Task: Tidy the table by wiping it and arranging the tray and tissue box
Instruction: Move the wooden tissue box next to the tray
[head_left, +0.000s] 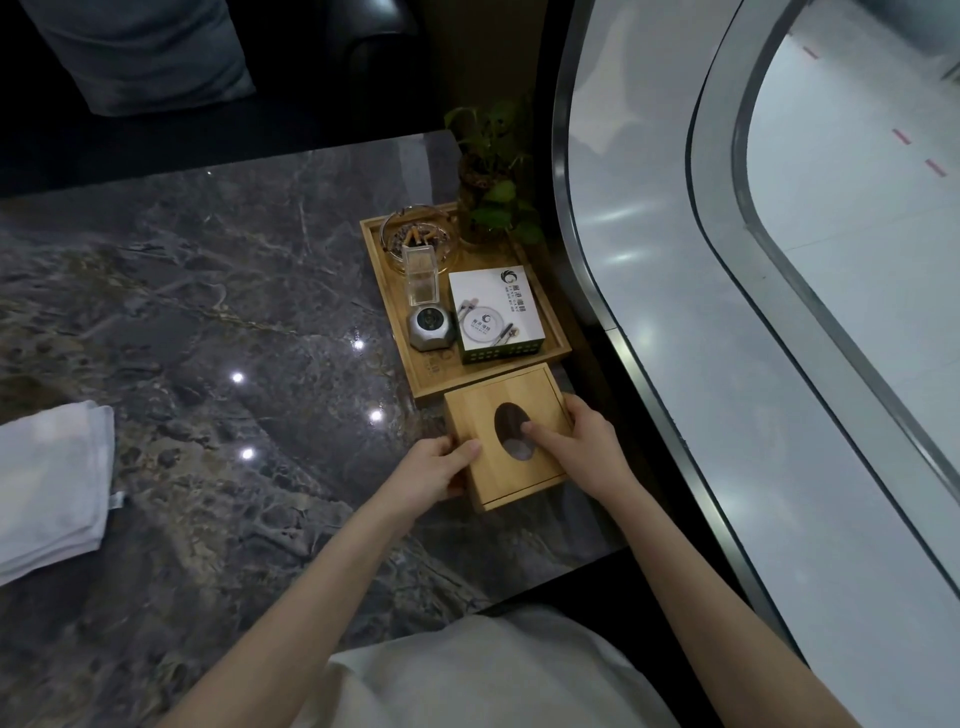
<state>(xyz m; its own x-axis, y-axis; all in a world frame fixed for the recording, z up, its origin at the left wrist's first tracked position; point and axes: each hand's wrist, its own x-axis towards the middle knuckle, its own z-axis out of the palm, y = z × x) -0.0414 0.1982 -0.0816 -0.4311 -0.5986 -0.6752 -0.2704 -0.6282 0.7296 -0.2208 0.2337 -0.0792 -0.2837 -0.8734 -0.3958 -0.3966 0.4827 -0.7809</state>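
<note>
A wooden tissue box (491, 410) with an oval opening on top rests on the dark marble table (208, 312), just in front of the wooden tray (395, 312). My left hand (434, 470) grips the box's left side. My right hand (582, 441) holds its right side, thumb at the oval opening. The tray carries a glass ashtray (415, 236) with cigarette butts, a clear toothpick holder (421, 280), a metal lighter-like object (431, 327) and a white printed box (493, 312). A folded white cloth (49, 483) lies at the table's left edge.
A potted green plant (493, 187) stands at the tray's far right corner. A curved glass and metal railing (623, 312) runs close along the table's right side. Dark seating with a grey cushion (140, 52) sits behind the table.
</note>
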